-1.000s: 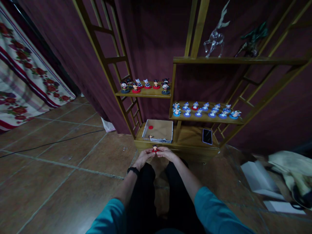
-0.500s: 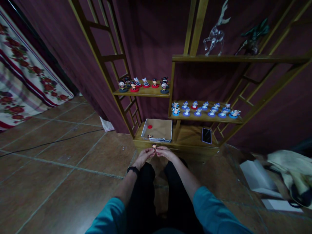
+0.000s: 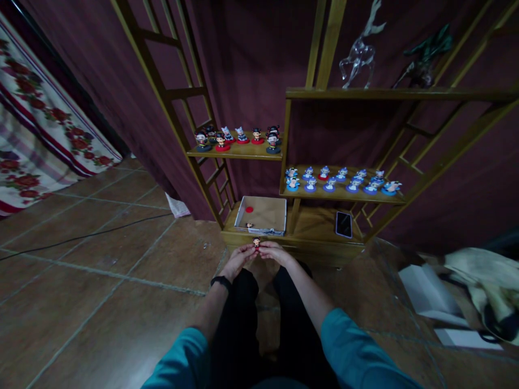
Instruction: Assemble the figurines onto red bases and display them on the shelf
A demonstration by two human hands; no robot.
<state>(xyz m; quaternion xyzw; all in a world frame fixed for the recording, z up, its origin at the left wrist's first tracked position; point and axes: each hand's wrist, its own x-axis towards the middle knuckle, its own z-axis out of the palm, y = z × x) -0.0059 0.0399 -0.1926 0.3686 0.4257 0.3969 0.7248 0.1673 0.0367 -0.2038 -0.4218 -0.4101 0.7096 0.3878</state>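
A small dark-haired figurine [image 3: 256, 242] on a red base stands upright between my fingertips, just in front of the lower shelf. My left hand [image 3: 239, 260] pinches it from the left, and my right hand [image 3: 276, 252] from the right. Beyond them sits a shallow cardboard box [image 3: 267, 213] with white walls. Inside it lie a red round base [image 3: 249, 209] and another small figurine [image 3: 249, 225] on its side near the front wall. The exact finger contacts on the held figurine are too small to make out.
Several figurines on red and dark bases stand on the left shelf [image 3: 235, 156]. Others on blue and purple bases line the right shelf [image 3: 344, 195]. A phone [image 3: 344, 224] lies below. Higher up is a clear deer ornament [image 3: 359, 62]. A black cable [image 3: 89, 236] crosses the tiled floor.
Both hands stay in nearly the same place with the figurine between them. The view has shifted very slightly.
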